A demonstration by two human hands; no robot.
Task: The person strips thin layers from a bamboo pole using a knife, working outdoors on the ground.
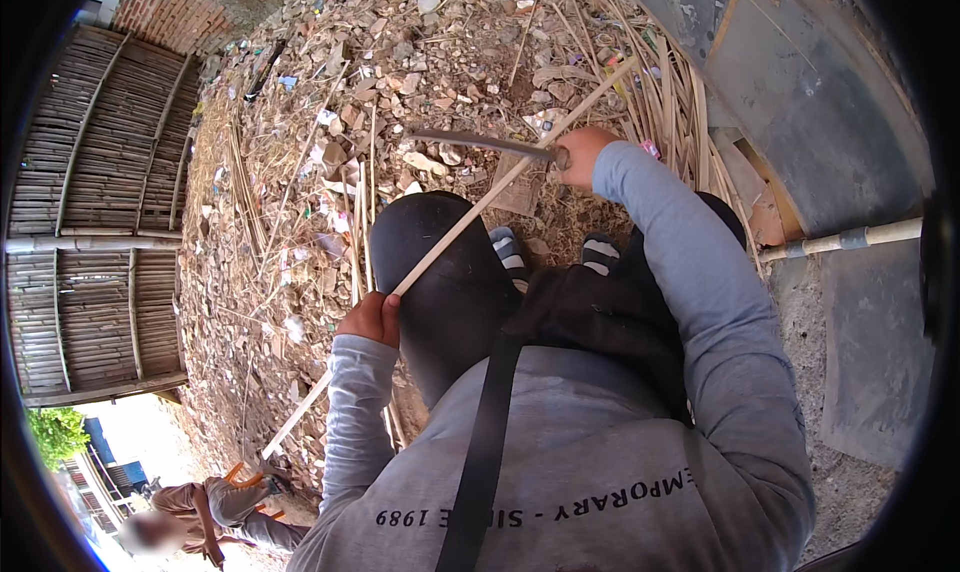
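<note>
A long pale bamboo strip (460, 229) slants across my lap, from the ground at lower left to the rubble ahead at upper right. My left hand (370, 319) is closed around it beside my left knee. In my right hand (583, 159), held out ahead of my knees, is a knife with a long, dark, slightly curved blade (480, 141). The fist hides most of its handle. Pointing left, the blade crosses the strip close to the hand; whether it touches the strip, I cannot tell.
Stones and litter (400, 72) cover the ground ahead. Split bamboo strips (670, 102) lie heaped at right, beside dark sheets (810, 112) and a bamboo pole (850, 242). Bamboo slat panels (90, 132) stand at left. Another person (195, 507) sits at lower left.
</note>
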